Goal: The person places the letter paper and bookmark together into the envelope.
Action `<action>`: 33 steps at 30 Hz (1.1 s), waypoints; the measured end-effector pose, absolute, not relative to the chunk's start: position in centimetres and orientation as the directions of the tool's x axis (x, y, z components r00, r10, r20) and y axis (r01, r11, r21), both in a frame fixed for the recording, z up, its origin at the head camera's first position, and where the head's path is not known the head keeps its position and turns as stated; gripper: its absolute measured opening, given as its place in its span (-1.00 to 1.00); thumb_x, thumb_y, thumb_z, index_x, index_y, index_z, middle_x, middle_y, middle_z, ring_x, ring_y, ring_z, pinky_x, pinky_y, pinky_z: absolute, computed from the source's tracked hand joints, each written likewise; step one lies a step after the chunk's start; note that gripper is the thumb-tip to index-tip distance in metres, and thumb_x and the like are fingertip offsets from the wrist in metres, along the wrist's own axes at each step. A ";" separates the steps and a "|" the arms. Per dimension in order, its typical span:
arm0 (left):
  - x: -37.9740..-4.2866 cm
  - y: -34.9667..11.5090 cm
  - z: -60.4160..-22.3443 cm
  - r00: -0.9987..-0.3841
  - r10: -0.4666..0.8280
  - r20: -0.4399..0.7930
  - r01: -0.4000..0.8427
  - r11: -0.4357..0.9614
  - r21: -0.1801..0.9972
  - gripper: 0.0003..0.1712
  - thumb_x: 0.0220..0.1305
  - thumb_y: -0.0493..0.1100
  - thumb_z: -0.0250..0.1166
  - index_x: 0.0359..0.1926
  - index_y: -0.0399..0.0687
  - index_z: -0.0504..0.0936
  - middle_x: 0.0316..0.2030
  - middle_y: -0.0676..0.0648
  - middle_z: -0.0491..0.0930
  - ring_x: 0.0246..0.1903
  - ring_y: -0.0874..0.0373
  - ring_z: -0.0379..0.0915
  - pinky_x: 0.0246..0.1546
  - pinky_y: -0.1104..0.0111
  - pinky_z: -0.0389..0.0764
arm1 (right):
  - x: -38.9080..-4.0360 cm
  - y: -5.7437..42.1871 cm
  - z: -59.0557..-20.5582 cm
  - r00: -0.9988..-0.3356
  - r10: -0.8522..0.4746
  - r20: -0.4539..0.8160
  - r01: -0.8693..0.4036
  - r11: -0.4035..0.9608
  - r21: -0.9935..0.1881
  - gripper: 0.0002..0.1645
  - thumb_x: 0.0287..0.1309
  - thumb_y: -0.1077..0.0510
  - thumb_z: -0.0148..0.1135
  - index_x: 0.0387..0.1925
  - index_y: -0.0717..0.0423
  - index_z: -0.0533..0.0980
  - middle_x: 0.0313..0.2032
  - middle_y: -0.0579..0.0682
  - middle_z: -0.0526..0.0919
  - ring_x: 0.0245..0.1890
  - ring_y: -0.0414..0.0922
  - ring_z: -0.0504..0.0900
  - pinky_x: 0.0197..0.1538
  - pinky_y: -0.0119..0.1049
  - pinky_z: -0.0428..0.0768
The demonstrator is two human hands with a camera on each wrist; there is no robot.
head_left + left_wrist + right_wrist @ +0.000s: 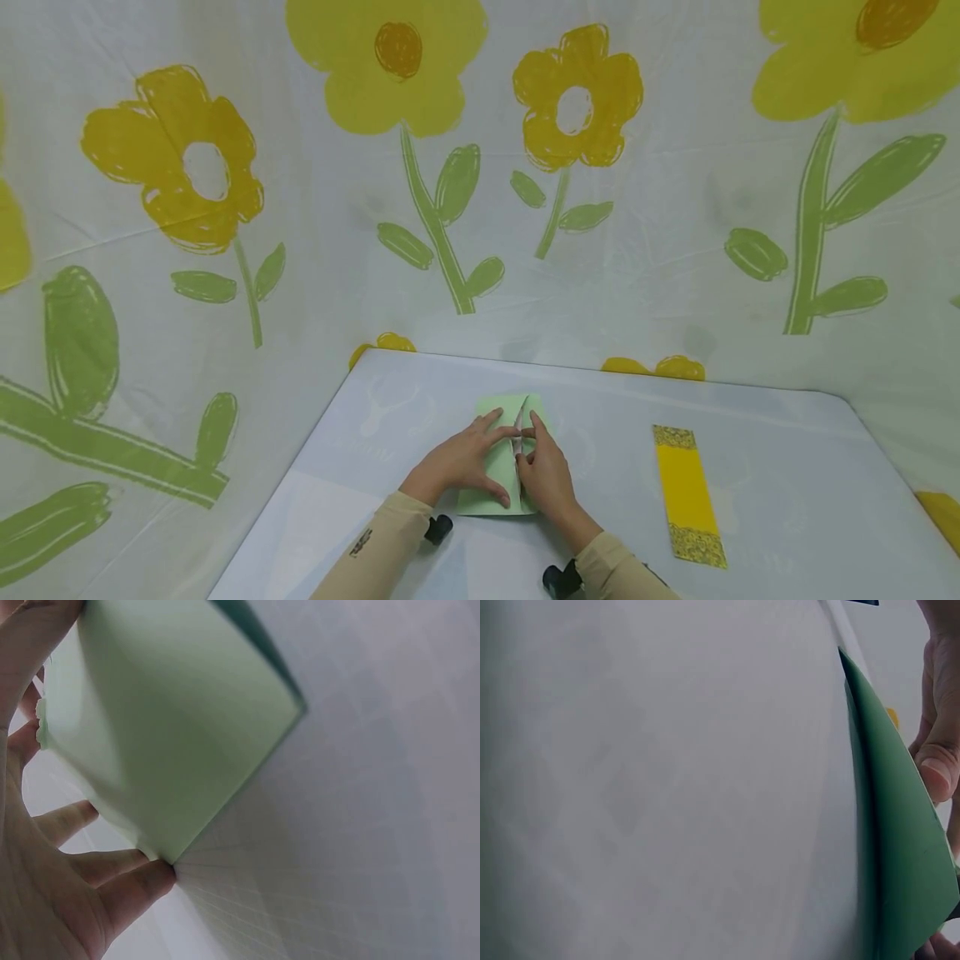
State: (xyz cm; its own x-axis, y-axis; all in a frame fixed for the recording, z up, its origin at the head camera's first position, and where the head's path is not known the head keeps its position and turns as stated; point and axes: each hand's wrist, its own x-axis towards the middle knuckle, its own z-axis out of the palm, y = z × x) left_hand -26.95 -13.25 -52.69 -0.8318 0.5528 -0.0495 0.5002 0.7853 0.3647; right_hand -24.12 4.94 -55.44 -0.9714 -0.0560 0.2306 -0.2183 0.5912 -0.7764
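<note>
A light green folded sheet of paper (480, 502) lies on the table, a long slit running between its two flaps. My left hand (468, 458) rests spread across the left flap, its fingers fairly straight. In the left wrist view, fingertips of the left hand (52, 892) touch the edge of the green paper (180, 720). At the slit, my right hand (547, 475) pinches the edge of the right flap with bent fingers. The right wrist view has the thumb of the right hand (941, 742) against the raised, darker green paper (911, 847); its other fingers are mostly hidden.
To the right lies a yellow strip (684, 487) with patterned bands at both ends. The pale table (600, 400) ends at a flower-printed curtain (660, 250) behind and at the left. Black wrist cameras (438, 529) sit under the sleeves.
</note>
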 end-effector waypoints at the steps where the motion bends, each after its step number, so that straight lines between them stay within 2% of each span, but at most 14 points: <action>1: -26.9 -13.3 -52.7 -0.832 0.552 -0.050 0.500 0.786 0.363 0.27 -0.37 0.50 0.59 0.47 0.49 0.30 0.59 -0.10 0.00 0.48 -0.32 0.07 0.25 -0.11 0.46 | -24.1 4.9 -55.4 -0.971 -0.058 0.232 -0.220 0.593 -0.774 -0.13 0.21 0.36 0.32 0.49 0.33 0.17 0.11 0.13 0.64 -0.45 -0.28 0.56 -0.47 -0.41 0.51; 10: -26.9 -13.1 -52.5 -0.830 0.555 -0.048 0.503 0.783 0.365 0.27 -0.37 0.50 0.59 0.47 0.48 0.30 0.59 -0.10 0.00 0.48 -0.32 0.07 0.25 -0.11 0.46 | -24.0 5.2 -55.2 -0.965 -0.063 0.254 -0.240 0.603 -0.761 -0.14 0.21 0.37 0.33 0.48 0.35 0.18 0.09 0.13 0.64 -0.46 -0.28 0.56 -0.47 -0.41 0.51; 22: -27.0 -13.2 -52.8 -0.830 0.556 -0.048 0.507 0.787 0.351 0.25 -0.38 0.50 0.60 0.44 0.46 0.33 0.58 -0.12 0.02 0.47 -0.30 0.10 0.25 -0.08 0.47 | -23.9 6.0 -55.3 -0.967 -0.035 0.252 -0.218 0.623 -0.751 -0.15 0.21 0.35 0.34 0.47 0.33 0.19 0.11 0.16 0.64 -0.36 -0.19 0.63 -0.41 -0.40 0.56; 33: -27.0 -13.2 -52.7 -0.837 0.544 -0.064 0.488 0.793 0.364 0.24 -0.37 0.50 0.60 0.44 0.50 0.32 0.59 -0.10 0.00 0.49 -0.28 0.07 0.26 -0.09 0.46 | -23.8 7.1 -54.7 -0.973 -0.008 0.233 -0.186 0.627 -0.757 -0.12 0.21 0.32 0.36 0.48 0.34 0.18 0.10 0.16 0.64 -0.36 -0.18 0.63 -0.37 -0.36 0.59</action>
State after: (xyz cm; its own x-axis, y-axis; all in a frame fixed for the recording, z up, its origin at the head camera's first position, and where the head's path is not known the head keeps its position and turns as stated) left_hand -27.00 -13.23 -52.74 -0.8367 0.5439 -0.0637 0.4880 0.7933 0.3640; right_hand -23.77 7.10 -54.70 -0.9725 -0.0076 0.2326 -0.1858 0.6268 -0.7567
